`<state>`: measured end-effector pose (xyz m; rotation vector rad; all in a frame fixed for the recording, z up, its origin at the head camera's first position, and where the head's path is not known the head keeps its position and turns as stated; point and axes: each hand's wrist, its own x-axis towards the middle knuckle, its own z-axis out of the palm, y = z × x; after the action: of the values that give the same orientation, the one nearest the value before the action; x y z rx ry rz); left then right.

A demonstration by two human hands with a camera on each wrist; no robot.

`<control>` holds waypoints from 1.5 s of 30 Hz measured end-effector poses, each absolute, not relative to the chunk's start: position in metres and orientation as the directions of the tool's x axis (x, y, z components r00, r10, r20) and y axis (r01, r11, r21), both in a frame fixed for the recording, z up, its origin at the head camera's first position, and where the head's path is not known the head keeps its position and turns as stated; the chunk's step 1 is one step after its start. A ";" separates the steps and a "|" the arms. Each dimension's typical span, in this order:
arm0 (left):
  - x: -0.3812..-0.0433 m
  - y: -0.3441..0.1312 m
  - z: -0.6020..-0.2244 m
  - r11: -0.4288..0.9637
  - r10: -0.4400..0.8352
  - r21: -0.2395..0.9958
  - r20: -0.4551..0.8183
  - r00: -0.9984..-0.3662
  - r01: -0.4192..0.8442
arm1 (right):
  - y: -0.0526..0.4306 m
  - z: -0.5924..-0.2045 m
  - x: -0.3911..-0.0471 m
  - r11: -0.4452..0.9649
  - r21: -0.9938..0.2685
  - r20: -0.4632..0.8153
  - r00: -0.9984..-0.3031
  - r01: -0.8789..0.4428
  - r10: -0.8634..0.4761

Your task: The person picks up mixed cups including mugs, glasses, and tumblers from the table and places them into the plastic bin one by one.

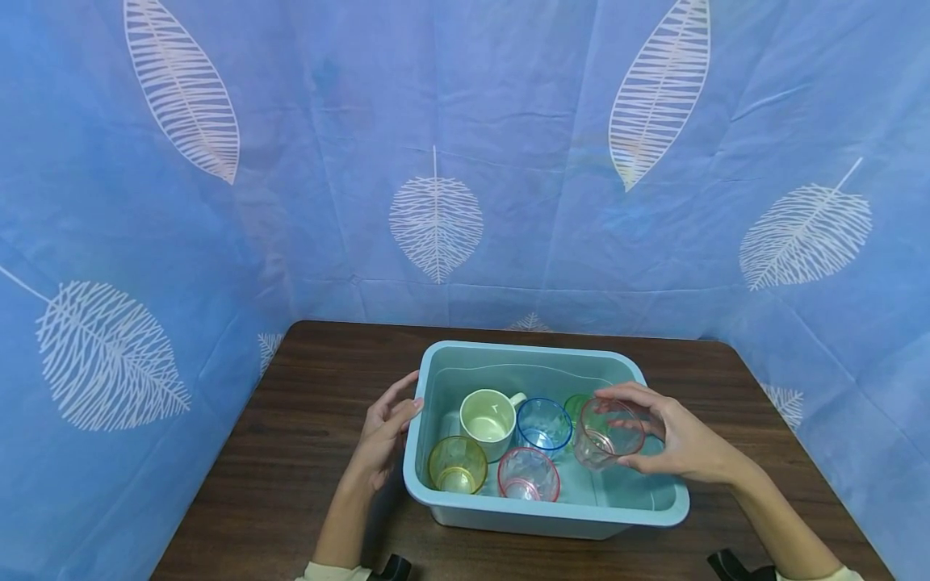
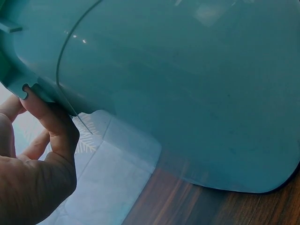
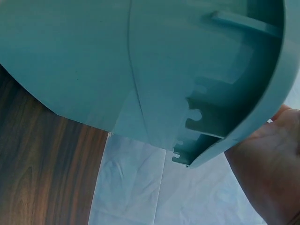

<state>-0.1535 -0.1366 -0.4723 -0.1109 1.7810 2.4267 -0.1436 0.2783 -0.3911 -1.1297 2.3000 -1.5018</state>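
A light blue-green plastic bin [image 1: 538, 516] holds several cups. In the head view my right hand [image 1: 672, 436] grips a clear glass with a pink rim [image 1: 609, 428], tilted over the bin's right part, thumb at the near side and fingers at the far side. My left hand [image 1: 387, 432] holds the bin's left rim. In the left wrist view its bent fingers [image 2: 49, 117] reach up under that rim. Inside the bin are a pale green mug [image 1: 488, 420], a blue-rimmed glass [image 1: 543, 425], a yellow glass [image 1: 458, 466], another pink-rimmed glass [image 1: 529, 474] and a partly hidden green glass [image 1: 574, 406].
The bin stands on a dark wood table [image 1: 320, 387]. A blue cloth with white leaf prints [image 1: 436, 218] hangs behind and at both sides. In the right wrist view the bin's outer wall [image 3: 84, 56] hides the glass in my hand.
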 end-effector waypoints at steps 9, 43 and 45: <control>-0.153 -0.137 -0.474 -0.300 0.059 0.942 -0.138 -0.989 -0.149 | 0.276 -0.392 -0.143 0.267 -0.816 0.235 -0.717 -0.513 -0.657; -0.157 -0.137 -0.474 -0.292 0.064 0.944 -0.140 -0.988 -0.152 | 0.261 -0.391 -0.151 0.480 -0.649 0.200 -0.741 -0.591 -0.641; -0.157 -0.137 -0.474 -0.298 0.065 0.943 -0.131 -0.989 -0.144 | 0.260 -0.392 -0.152 0.485 -0.643 0.201 -0.742 -0.593 -0.640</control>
<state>-0.1568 -0.1370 -0.4741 -0.1013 1.7765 2.4291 -0.1517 0.2604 -0.3917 -1.1012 2.6500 -1.1079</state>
